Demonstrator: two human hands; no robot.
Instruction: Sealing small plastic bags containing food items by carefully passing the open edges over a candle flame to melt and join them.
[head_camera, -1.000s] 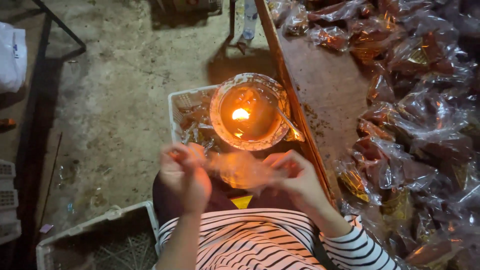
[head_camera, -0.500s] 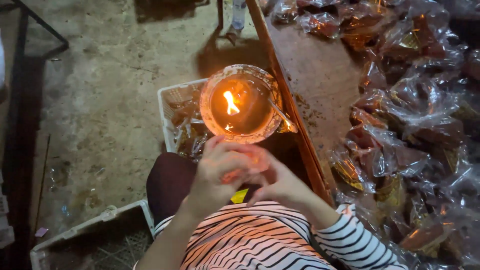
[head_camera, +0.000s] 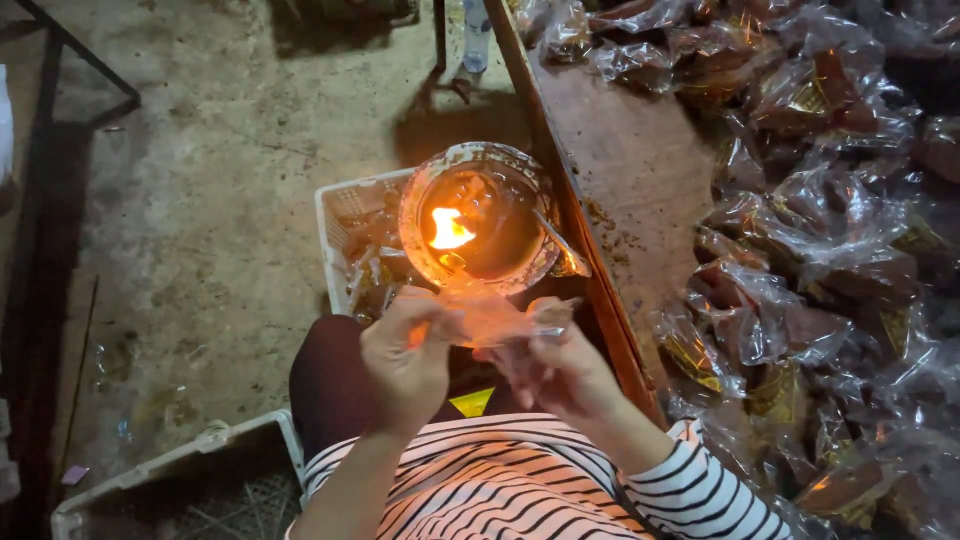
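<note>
Head view, looking down: both hands pinch one small clear plastic packet (head_camera: 495, 320) and hold it level just this side of the flame. Left hand (head_camera: 405, 360) has its fingers closed on the packet's left end; right hand (head_camera: 560, 370) grips the right end the same way. Just beyond burns a small flame (head_camera: 450, 230) inside a round lamp bowl (head_camera: 480, 215), which sits on a white crate (head_camera: 340, 230). Farther right, a wooden table (head_camera: 640, 180) is heaped with filled bags (head_camera: 820, 220), so much of the packing looks done, while this packet seems not yet sealed.
</note>
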